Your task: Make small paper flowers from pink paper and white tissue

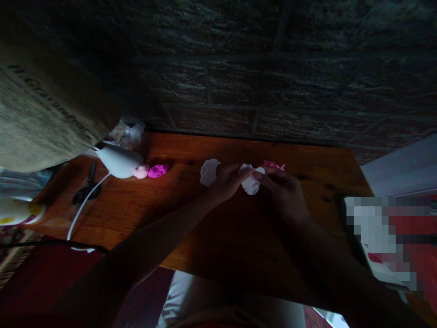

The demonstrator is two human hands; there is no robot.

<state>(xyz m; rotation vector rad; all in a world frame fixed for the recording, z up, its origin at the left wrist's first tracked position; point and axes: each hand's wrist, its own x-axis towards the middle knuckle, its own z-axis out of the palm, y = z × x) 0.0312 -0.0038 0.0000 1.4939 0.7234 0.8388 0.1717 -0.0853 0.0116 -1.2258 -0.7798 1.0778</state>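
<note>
Between my two hands is a thin, ragged-edged white piece that looks like flattened modelling clay (pixel 251 184). My left hand (pixel 228 181) pinches its left edge, and my right hand (pixel 284 187) grips its upper right edge with thumb and fingers. Just left of my left hand lies a similar flat white piece (pixel 209 172) on the wooden table (pixel 184 205). Behind my right hand a crinkled pink piece (pixel 274 165) shows in part. Farther left, a pale pink lump (pixel 141 171) touches a bright magenta lump (pixel 158 171).
A lamp with a white base (pixel 119 160) and a printed paper-like shade (pixel 51 109) stands at the left, its white cord (pixel 81 207) running over the front edge. Black scissors (pixel 88 187) lie near it. A brick-patterned wall (pixel 232 82) rises behind. A dark-edged device (pixel 355 237), partly blurred, is at right.
</note>
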